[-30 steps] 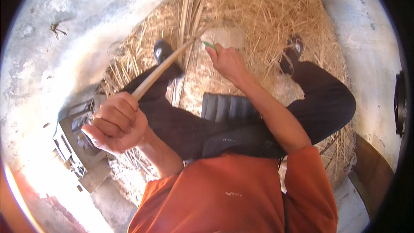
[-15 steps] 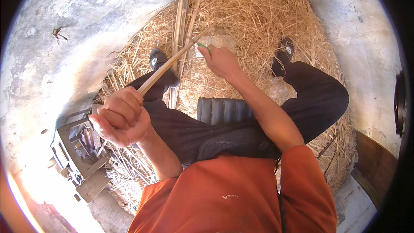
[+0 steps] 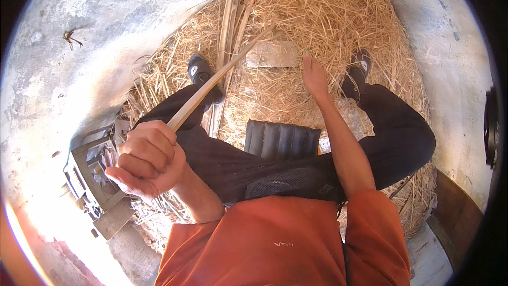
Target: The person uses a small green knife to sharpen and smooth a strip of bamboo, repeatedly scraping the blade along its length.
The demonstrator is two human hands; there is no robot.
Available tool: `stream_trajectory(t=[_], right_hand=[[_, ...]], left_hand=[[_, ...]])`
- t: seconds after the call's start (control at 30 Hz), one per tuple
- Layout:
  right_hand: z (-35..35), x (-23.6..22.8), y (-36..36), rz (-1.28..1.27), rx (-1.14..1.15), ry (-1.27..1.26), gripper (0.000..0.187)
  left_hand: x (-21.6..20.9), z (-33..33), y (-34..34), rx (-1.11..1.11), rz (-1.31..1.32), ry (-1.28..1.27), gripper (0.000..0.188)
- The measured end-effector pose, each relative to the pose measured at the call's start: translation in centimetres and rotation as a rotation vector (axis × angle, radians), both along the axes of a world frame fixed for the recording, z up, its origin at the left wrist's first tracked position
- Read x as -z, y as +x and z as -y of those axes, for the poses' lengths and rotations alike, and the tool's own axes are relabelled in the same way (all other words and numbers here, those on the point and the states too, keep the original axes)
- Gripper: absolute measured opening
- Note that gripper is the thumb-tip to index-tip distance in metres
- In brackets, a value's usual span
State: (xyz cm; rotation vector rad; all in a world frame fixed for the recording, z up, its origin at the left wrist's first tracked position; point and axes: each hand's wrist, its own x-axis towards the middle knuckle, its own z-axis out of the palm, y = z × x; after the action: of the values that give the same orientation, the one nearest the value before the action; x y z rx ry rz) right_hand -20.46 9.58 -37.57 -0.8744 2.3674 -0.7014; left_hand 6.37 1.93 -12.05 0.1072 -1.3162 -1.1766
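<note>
My left hand (image 3: pixel 148 159) is closed in a fist round the near end of a long pale strip of split bamboo or wood (image 3: pixel 203 90). The strip slants away to the upper right, its thin far end over the straw. My right hand (image 3: pixel 315 77) is closed, thumb side up, beyond my lap and to the right of the strip, apart from it. A tiny bit of a green object (image 3: pixel 306 51) shows at its thumb; the rest is hidden in the fingers, so its kind is unclear.
Dry straw and shavings (image 3: pixel 328 5) cover the floor ahead between my feet. Longer strips (image 3: pixel 231 16) lie there near my left foot. A black ribbed cushion (image 3: pixel 283 140) sits before my lap. At left stands a frame-like box (image 3: pixel 100 175) with odds and ends; pale walls curve on both sides.
My right hand has moved right, away from the strip, and less of the green object shows. My left hand still grips the strip in about the same place.
</note>
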Motion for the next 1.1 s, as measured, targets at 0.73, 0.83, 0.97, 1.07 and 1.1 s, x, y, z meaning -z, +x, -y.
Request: stream_trajectory(t=[0.73, 0.83, 0.97, 1.07, 1.1], right_hand=[[9.6, 2.8, -1.4, -0.107, -0.437, 0.289, 0.05], [10.0, 7.3, -3.9, -0.257, -0.451, 0.268, 0.048], [12.2, 10.1, -5.0, -0.237, -0.491, 0.356, 0.053], [12.2, 13.8, -7.9, -0.266, -0.446, 0.444, 0.054], [12.3, 14.1, -8.3, -0.251, -0.387, 0.426, 0.054]], left_hand=[[0.3, 0.7, 0.0, -0.119, -0.009, 0.056, 0.057], [0.1, 1.3, -0.1, -0.019, -0.002, 0.065, 0.057], [-0.4, 1.6, 0.2, 0.025, 0.033, 0.062, 0.057], [-0.3, 2.2, 0.3, 0.054, 0.042, 0.087, 0.057], [-0.3, 2.2, 0.2, 0.039, 0.048, 0.101, 0.057]])
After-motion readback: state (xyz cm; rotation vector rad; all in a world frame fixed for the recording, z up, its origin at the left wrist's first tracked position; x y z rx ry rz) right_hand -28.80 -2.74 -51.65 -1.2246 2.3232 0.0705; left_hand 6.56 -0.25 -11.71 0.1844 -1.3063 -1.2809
